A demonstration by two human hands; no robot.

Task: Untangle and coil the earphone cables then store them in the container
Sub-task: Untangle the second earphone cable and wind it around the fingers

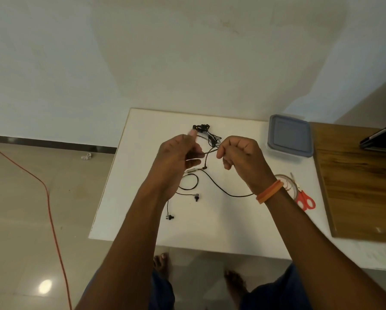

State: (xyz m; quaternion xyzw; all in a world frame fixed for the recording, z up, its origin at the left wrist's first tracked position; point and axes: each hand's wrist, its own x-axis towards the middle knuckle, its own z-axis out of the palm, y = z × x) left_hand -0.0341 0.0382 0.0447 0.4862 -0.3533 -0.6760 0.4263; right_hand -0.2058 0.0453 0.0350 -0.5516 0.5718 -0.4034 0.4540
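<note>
A black earphone cable point(218, 185) trails in loops over the white table point(209, 229). Its two earbuds point(196, 197) lie near my left forearm. My left hand point(177, 154) is raised above the table and holds a stretch of the cable between its fingers. My right hand point(241, 153), fingers curled, pinches the same cable a little to the right. A second bundle of black earphones point(204, 130) lies tangled behind both hands. The container point(289, 135), clear with a grey-blue lid on it, stands at the table's back right.
Red-handled scissors point(304, 199) and a roll of clear tape point(287, 184) lie right of my right wrist. A wooden board point(361, 186) adjoins the table on the right, with a dark device point(382, 139) on it. An orange cord point(51, 211) runs across the floor at left.
</note>
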